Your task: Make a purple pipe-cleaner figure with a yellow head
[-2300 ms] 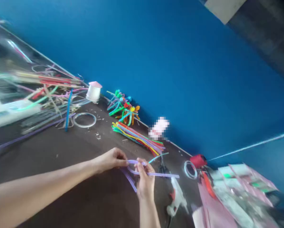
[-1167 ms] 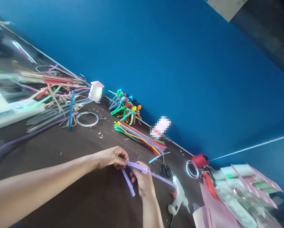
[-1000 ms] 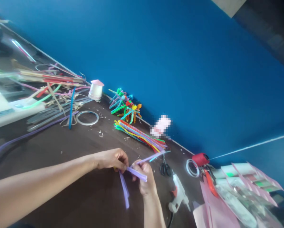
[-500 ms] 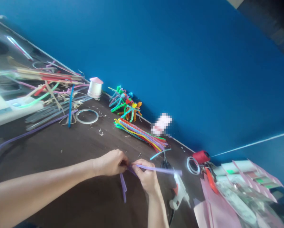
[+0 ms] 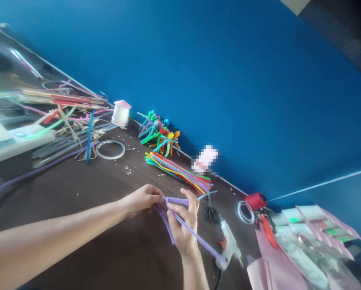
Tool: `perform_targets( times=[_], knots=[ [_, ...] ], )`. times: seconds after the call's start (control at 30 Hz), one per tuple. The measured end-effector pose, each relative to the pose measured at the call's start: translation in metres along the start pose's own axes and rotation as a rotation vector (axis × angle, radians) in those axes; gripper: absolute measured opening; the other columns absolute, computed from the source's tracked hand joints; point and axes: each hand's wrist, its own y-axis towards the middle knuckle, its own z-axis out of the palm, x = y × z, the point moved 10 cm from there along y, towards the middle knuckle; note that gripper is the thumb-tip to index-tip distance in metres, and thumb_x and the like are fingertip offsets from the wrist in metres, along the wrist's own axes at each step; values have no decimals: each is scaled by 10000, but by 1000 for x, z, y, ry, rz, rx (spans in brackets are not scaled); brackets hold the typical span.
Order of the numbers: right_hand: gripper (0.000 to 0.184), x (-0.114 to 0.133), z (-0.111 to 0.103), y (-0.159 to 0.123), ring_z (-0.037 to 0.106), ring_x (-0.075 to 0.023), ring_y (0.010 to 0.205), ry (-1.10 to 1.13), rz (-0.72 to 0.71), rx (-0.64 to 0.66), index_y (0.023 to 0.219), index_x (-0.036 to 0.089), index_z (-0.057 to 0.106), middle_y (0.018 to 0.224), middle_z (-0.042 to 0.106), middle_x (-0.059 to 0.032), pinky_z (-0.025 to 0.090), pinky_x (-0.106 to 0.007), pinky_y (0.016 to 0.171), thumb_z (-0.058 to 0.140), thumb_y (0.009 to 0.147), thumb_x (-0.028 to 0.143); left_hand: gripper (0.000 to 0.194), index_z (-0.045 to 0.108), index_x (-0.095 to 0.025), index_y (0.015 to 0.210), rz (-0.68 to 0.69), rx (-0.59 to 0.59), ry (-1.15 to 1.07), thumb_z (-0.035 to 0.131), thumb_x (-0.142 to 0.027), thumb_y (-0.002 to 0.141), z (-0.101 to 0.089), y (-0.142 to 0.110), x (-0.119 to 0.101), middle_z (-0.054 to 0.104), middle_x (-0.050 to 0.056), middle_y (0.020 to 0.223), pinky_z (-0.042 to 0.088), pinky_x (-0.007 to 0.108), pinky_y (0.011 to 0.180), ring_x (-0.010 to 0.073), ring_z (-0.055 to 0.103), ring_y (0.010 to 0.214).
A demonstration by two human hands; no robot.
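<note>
My left hand (image 5: 142, 200) comes in from the left and pinches the bent top of a lilac pipe cleaner (image 5: 203, 243), with its fingers curled. My right hand (image 5: 182, 229) holds the same twisted lilac piece against its palm, fingers raised and spread. One lilac length runs down past this hand to the tip of a white hot glue gun (image 5: 229, 243), and a shorter length hangs below the hands. A yellow bit shows under my left fingers. Open black-handled scissors (image 5: 211, 213) lie just beyond my right fingertips.
A dark table (image 5: 62, 193) meets a blue wall (image 5: 228, 80). On it lie a multicoloured pipe cleaner bundle (image 5: 177, 171), pipe cleaner figures (image 5: 159, 137), a white spool (image 5: 121, 114), a clear ring (image 5: 110, 150), a red spool (image 5: 255, 201), and pink packets (image 5: 316, 237).
My right hand has turned and its fingers have spread. The long lilac end has swung from pointing right to pointing down toward the glue gun. My left hand keeps its pinch.
</note>
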Motion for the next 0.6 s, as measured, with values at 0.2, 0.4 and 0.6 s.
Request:
perform_targets(
  times=[0.2,0.4,0.6],
  knots=[
    [143,-18,-3,-5,297,-267,1209,71,121,-65,810,235,676,1324,321,-48,266,-471,969,542,772,201,205,540,-125,617,-68,61,-317,630,-308,603,3,1,6,477,-31,537,318,178,391,63,407,455],
    [125,-61,30,-15,548,-206,939,566,444,47,761,186,665,976,609,-73,397,-349,844,569,759,266,151,552,-131,609,-137,145,-388,637,-253,584,7,2,10,490,-37,505,360,174,394,60,420,440],
    [186,-83,49,-27,541,-124,554,763,682,77,658,142,615,549,587,6,432,-247,589,621,715,319,92,594,-116,598,-123,228,-304,604,-191,546,12,1,9,525,-11,458,364,195,391,79,437,413]
  ],
)
